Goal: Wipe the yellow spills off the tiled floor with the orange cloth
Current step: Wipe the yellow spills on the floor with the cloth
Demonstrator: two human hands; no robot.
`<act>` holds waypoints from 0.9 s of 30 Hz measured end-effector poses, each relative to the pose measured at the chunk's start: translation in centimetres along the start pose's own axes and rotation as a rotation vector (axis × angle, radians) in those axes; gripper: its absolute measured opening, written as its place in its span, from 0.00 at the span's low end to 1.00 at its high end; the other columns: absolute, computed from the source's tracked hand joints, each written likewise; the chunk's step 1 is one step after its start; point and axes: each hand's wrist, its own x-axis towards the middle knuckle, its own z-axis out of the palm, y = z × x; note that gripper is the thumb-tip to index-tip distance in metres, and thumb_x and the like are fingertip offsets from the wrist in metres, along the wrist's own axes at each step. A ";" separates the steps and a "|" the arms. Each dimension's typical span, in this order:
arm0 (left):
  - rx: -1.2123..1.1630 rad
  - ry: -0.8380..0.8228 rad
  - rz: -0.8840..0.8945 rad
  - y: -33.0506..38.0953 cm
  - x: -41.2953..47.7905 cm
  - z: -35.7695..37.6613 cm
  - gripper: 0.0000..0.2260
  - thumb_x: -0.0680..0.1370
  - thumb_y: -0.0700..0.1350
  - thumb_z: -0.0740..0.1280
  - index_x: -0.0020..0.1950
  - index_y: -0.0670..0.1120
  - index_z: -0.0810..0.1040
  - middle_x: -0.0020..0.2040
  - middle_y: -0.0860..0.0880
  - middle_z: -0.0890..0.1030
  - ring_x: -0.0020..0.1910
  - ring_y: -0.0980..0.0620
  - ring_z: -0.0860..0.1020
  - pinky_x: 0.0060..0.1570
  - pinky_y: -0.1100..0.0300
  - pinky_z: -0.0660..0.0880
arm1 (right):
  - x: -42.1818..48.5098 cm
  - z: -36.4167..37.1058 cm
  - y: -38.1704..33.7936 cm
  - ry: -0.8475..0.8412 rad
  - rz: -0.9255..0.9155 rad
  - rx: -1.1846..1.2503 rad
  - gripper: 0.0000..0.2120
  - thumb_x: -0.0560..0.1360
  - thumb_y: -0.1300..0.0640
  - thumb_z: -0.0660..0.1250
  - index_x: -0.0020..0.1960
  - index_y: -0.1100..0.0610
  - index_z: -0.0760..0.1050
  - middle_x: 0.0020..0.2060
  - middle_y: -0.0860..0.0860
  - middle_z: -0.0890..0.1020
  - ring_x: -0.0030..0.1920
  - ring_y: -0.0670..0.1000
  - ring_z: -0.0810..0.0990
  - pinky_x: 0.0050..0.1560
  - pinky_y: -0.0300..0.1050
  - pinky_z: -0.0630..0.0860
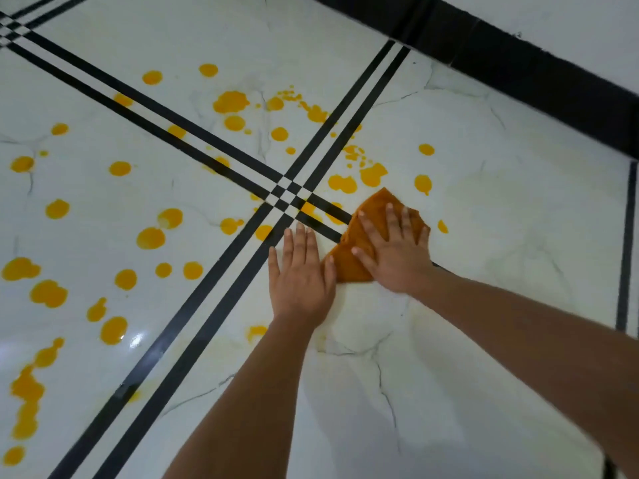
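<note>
The orange cloth [375, 205] lies flat on the white tiled floor [484, 236], just right of where the black double lines cross. My right hand [394, 250] presses down on it with fingers spread straight. My left hand [301, 274] rests flat on the bare tile beside the cloth, its thumb touching the cloth's near edge. Several yellow spills [231, 102] dot the floor beyond and to the left; the closest blobs [342, 184] sit just past the cloth's far corner. A faint yellowish smear [256, 331] shows beside my left forearm.
Black double stripes [207, 305] cross the floor in an X near the cloth. A black skirting band [518, 60] runs along the wall at the upper right. Another dark stripe [627, 254] runs along the right edge.
</note>
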 end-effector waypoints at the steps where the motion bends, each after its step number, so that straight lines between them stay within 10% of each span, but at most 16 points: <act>1: -0.005 -0.016 -0.011 0.5 -0.2 0.1 0.30 0.77 0.57 0.36 0.77 0.46 0.42 0.78 0.49 0.42 0.75 0.52 0.39 0.71 0.52 0.35 | -0.2 -0.2 0.1 -0.052 -0.091 -0.058 0.31 0.76 0.34 0.44 0.73 0.40 0.35 0.76 0.57 0.40 0.74 0.62 0.38 0.68 0.70 0.44; 4: 0.012 -0.047 -0.041 1.7 0.3 0.1 0.32 0.75 0.58 0.32 0.77 0.46 0.42 0.78 0.49 0.42 0.75 0.52 0.38 0.71 0.51 0.36 | 0.3 -0.6 2.3 -0.108 -0.277 -0.082 0.36 0.68 0.27 0.34 0.72 0.38 0.32 0.75 0.56 0.37 0.74 0.62 0.35 0.68 0.72 0.43; 9: -0.004 0.091 -0.062 3.0 4.1 0.4 0.32 0.75 0.58 0.34 0.77 0.48 0.48 0.78 0.50 0.45 0.74 0.54 0.39 0.71 0.53 0.36 | 6.4 -1.3 0.9 0.170 0.004 0.121 0.34 0.71 0.28 0.41 0.74 0.38 0.46 0.76 0.57 0.49 0.75 0.62 0.42 0.66 0.72 0.40; 14: 0.041 0.144 -0.177 4.2 7.7 1.2 0.32 0.75 0.58 0.34 0.77 0.48 0.46 0.77 0.50 0.44 0.75 0.54 0.40 0.71 0.53 0.36 | 9.6 -0.5 8.0 0.314 -0.673 -0.074 0.30 0.72 0.28 0.43 0.71 0.37 0.57 0.74 0.55 0.61 0.74 0.62 0.56 0.65 0.74 0.54; 19: 0.044 0.154 -0.268 5.9 8.4 1.9 0.31 0.75 0.59 0.35 0.77 0.48 0.46 0.78 0.50 0.44 0.74 0.55 0.39 0.73 0.52 0.38 | 15.6 -3.5 7.4 0.250 -0.265 0.040 0.33 0.69 0.27 0.40 0.72 0.35 0.49 0.76 0.53 0.51 0.75 0.60 0.46 0.66 0.72 0.43; 24: 0.051 0.165 -0.316 6.7 8.7 1.8 0.32 0.75 0.59 0.34 0.77 0.48 0.46 0.78 0.50 0.45 0.73 0.56 0.38 0.71 0.54 0.36 | 13.0 -1.8 12.8 0.234 -0.917 -0.100 0.29 0.71 0.27 0.43 0.70 0.34 0.56 0.75 0.51 0.59 0.75 0.57 0.52 0.69 0.67 0.48; 27: 0.052 0.168 -0.313 7.1 8.6 1.9 0.32 0.75 0.59 0.35 0.77 0.47 0.46 0.78 0.49 0.46 0.74 0.55 0.40 0.71 0.55 0.35 | 17.2 -4.2 11.9 0.252 -0.504 0.036 0.31 0.71 0.27 0.40 0.71 0.34 0.53 0.75 0.52 0.58 0.75 0.58 0.51 0.68 0.68 0.46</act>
